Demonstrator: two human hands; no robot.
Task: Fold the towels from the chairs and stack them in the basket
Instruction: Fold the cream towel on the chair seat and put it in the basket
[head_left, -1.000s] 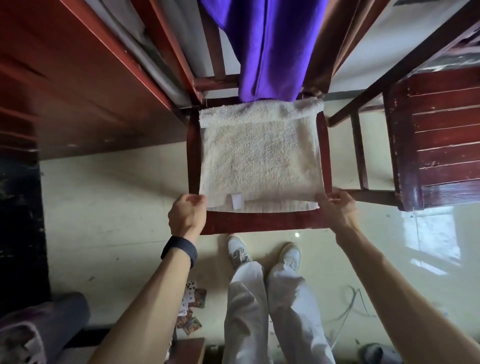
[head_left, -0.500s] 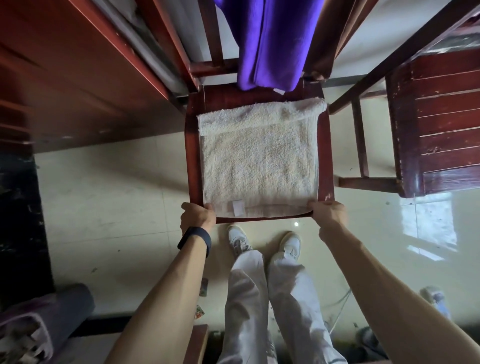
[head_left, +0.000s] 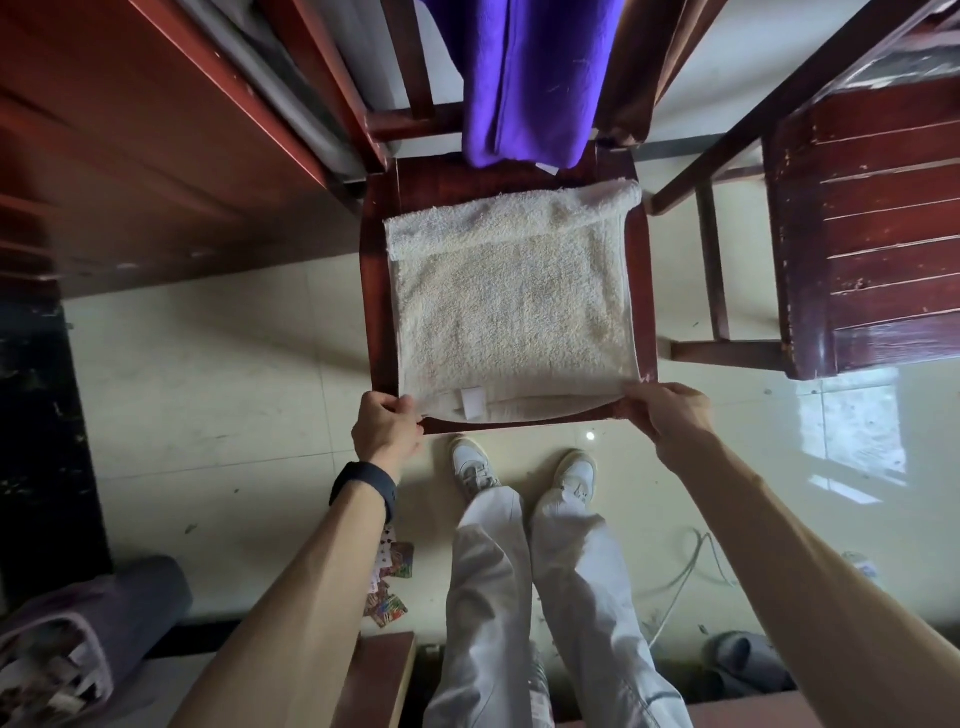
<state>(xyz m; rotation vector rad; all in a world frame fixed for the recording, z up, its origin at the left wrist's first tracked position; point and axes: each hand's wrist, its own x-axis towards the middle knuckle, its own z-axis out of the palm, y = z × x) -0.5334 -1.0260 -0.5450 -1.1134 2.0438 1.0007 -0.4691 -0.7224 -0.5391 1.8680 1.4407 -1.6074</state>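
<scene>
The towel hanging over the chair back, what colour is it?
Purple. The hanging towel shows in the head view, above the cream towel on the seat.

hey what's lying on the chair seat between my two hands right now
In the head view, the near edge of the cream towel, with its white tag, spans from the left hand to the right hand.

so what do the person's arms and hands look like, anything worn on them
Both forearms are bare, with no sleeves in view. The left hand has a dark, smooth wristband, like a fitness band, wrapped snugly around the wrist just behind it. The right hand shows nothing on its wrist. No gloves on either hand, and no rings can be made out.
</scene>
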